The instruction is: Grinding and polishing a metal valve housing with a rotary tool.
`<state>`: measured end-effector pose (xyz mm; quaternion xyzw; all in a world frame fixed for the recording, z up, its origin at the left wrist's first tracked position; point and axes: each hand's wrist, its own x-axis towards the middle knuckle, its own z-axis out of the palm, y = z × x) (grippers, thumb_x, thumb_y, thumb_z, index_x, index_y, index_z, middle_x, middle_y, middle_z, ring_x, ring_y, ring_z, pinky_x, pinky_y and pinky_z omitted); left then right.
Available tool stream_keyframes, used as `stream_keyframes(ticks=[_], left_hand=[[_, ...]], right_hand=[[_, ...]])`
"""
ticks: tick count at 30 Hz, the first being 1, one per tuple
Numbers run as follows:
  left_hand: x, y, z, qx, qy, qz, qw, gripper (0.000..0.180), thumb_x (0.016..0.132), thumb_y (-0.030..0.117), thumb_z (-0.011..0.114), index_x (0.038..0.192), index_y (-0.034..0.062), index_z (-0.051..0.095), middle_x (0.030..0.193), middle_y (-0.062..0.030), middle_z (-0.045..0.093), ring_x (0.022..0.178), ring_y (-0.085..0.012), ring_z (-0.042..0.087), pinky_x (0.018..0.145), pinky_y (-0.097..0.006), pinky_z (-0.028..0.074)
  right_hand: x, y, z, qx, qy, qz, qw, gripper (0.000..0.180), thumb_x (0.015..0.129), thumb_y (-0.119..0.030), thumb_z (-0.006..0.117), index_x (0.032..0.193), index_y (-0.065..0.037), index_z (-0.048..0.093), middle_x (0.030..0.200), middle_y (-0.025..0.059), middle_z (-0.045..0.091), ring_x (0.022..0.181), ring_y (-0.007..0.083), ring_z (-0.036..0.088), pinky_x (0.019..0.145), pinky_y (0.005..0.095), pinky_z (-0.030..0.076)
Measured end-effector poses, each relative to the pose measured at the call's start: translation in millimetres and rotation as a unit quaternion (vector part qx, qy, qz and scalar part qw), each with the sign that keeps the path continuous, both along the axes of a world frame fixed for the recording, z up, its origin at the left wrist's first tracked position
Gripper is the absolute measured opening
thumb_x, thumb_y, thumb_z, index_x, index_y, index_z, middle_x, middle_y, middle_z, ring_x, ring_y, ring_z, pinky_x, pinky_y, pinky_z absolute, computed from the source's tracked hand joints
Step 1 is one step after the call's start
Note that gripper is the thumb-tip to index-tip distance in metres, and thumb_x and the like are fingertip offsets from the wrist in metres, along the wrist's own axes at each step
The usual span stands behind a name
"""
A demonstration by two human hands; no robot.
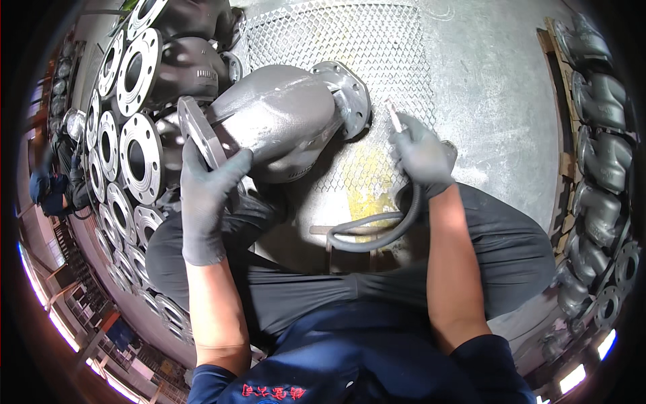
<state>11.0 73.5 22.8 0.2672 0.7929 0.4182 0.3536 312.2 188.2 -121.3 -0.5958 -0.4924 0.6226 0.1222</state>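
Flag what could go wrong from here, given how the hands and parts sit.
The rounded grey casting might roll if the left hand loosens on its flange.
The looped hose between the legs could snag and tug the right hand holding the pen-shaped tool.
The stacked castings crowd the left knee, so a shift in them might pinch it.

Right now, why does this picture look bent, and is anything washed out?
Head view: the fisheye lens bends straight edges, most strongly far from the middle; head view: a bright panel at lower right is blown out white, and the grey casting shows paler highlights.
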Motion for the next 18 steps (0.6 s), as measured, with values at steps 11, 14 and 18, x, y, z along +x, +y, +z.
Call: stream_keyframes(ticks=[11, 14, 18], left_hand=[[19, 9, -7, 0.016, 0.012, 0.098, 0.995, 0.053, 0.09, 0.015, 0.081, 0.132, -0.0079, 0.057, 0.112, -0.0126, 0.07, 0.096, -0.016, 0.068, 0.09, -0.031, 0.055], [7, 17, -6, 0.014, -0.004, 0.098, 0.995, 0.04, 0.094, 0.016, 0.077, 0.123, -0.0056, 0.061, 0.105, -0.009, 0.07, 0.093, -0.0158, 0.069, 0.086, -0.03, 0.055], [13, 22, -1, 0.005, 0.009, 0.125, 0.992, 0.035, 0.096, 0.019, 0.074, 0.119, -0.0044, 0.063, 0.102, -0.0077, 0.068, 0.09, -0.0157, 0.068, 0.076, -0.029, 0.055]], right_hand=[[-55, -22, -70, 0.175, -0.077, 0.115, 0.975, 0.054, 0.097, -0.011, 0.057, 0.15, -0.012, 0.055, 0.106, 0.0313, 0.07, 0.104, 0.0507, 0.068, 0.096, 0.0586, 0.053], [-67, -6, -74, 0.172, -0.08, 0.115, 0.975, 0.055, 0.096, -0.01, 0.058, 0.152, -0.014, 0.055, 0.105, 0.0326, 0.069, 0.103, 0.0509, 0.068, 0.095, 0.0583, 0.054], [-77, 2, -71, 0.159, -0.088, 0.122, 0.976, 0.048, 0.101, -0.013, 0.057, 0.149, -0.013, 0.058, 0.12, 0.0295, 0.07, 0.111, 0.0508, 0.066, 0.096, 0.0552, 0.054]])
